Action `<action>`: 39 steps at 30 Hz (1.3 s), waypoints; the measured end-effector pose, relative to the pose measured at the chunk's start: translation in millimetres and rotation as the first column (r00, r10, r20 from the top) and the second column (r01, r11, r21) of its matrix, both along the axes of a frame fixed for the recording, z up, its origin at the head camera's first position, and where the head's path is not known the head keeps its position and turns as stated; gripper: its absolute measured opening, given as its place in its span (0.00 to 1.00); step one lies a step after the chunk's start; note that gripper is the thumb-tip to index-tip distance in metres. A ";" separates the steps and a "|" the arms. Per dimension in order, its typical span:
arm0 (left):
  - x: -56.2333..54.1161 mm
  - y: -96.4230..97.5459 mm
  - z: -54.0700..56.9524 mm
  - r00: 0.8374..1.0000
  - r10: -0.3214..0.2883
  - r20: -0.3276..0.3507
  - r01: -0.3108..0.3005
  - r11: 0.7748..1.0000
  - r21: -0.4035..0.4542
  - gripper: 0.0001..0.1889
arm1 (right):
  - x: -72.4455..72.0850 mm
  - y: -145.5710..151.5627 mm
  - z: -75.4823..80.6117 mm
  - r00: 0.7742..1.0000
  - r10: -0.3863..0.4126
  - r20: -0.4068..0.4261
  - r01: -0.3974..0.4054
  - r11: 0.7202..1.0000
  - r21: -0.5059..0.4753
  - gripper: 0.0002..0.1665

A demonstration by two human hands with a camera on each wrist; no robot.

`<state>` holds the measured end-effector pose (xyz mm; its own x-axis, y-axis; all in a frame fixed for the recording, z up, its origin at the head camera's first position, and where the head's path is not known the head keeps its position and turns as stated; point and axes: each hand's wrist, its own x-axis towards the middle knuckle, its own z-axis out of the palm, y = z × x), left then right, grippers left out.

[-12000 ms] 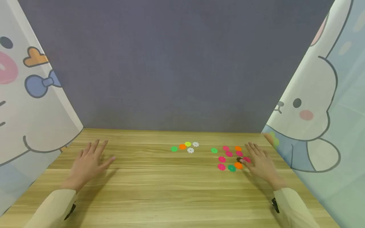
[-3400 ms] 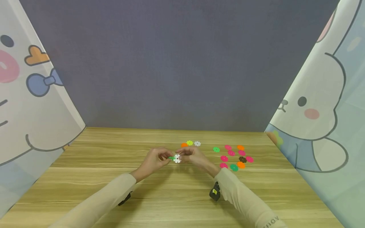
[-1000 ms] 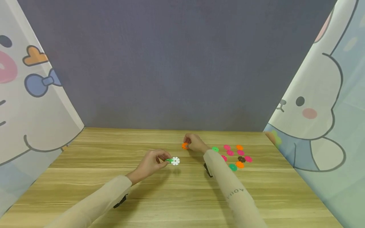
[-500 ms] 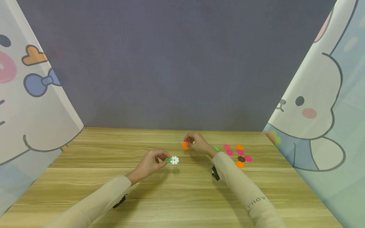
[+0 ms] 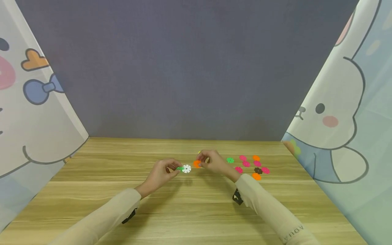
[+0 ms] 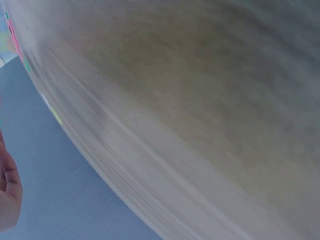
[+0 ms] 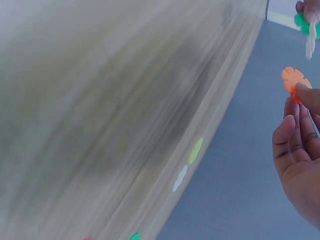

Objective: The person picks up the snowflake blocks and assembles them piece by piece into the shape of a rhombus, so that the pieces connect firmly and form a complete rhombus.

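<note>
In the head view my left hand (image 5: pixel 160 173) pinches a green notched plastic disc (image 5: pixel 180 168) between thumb and fingers. A white notched disc (image 5: pixel 186 168) is slotted onto the green one and stands out to its right, above the table. My right hand (image 5: pixel 216 162) pinches an orange notched disc (image 5: pixel 196 164), a short gap to the right of the white disc. The right wrist view shows the thumb pressing the orange disc (image 7: pixel 294 80) against the fingers, with the joined pair (image 7: pixel 311 41) beyond it. Only part of my left hand (image 6: pixel 9 190) shows in the left wrist view.
To the right on the wooden table (image 5: pixel 183 211) lie several pink discs (image 5: pixel 246 164), a green disc (image 5: pixel 230 160), two orange discs (image 5: pixel 256 176) and a brown disc (image 5: pixel 258 170). A yellow disc (image 7: pixel 195 150) and a white disc (image 7: pixel 180 178) lie behind my right hand. A grey panel (image 5: pixel 190 85) closes the back.
Twelve seconds ago both hands lay spread and apart; later they held the green and white discs together. Since then my right hand has picked up the orange disc and brought it nearer the joined pair.
</note>
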<state>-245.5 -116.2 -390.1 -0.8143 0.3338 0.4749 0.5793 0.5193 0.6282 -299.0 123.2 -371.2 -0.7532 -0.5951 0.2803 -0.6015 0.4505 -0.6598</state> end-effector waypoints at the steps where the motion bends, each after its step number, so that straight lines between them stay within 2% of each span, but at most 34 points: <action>1: -0.1 0.1 0.1 1.000 0.002 -0.001 -0.002 1.000 0.001 0.08 | 1.9 -0.3 -0.4 1.000 0.002 -0.002 -0.002 1.000 -0.004 0.08; 11: -1.2 0.9 -0.8 1.000 0.003 0.006 -0.003 1.000 0.007 0.09 | 14.8 -5.0 -3.5 1.000 0.021 -0.006 -0.022 0.998 -0.064 0.07; 15: -1.5 0.9 -1.1 1.000 0.002 0.012 -0.002 1.000 0.012 0.09 | 17.6 -6.8 -2.4 0.999 0.020 -0.026 -0.022 0.998 -0.057 0.07; 31: -2.0 -0.3 -4.5 1.000 0.004 0.002 -0.004 1.000 -0.012 0.09 | 20.2 -8.0 -2.4 0.994 0.036 -0.104 -0.038 0.999 -0.018 0.07; 39: -2.9 0.1 -4.9 1.000 -0.004 -0.003 0.003 1.000 -0.010 0.09 | 20.4 -10.2 -3.7 0.993 0.025 -0.111 -0.027 1.000 -0.014 0.07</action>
<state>-248.4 -116.1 -395.0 -0.8117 0.3413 0.4740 0.5830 0.5234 0.6214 -278.5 113.0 -374.9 -0.7010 -0.6093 0.3705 -0.6829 0.4240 -0.5949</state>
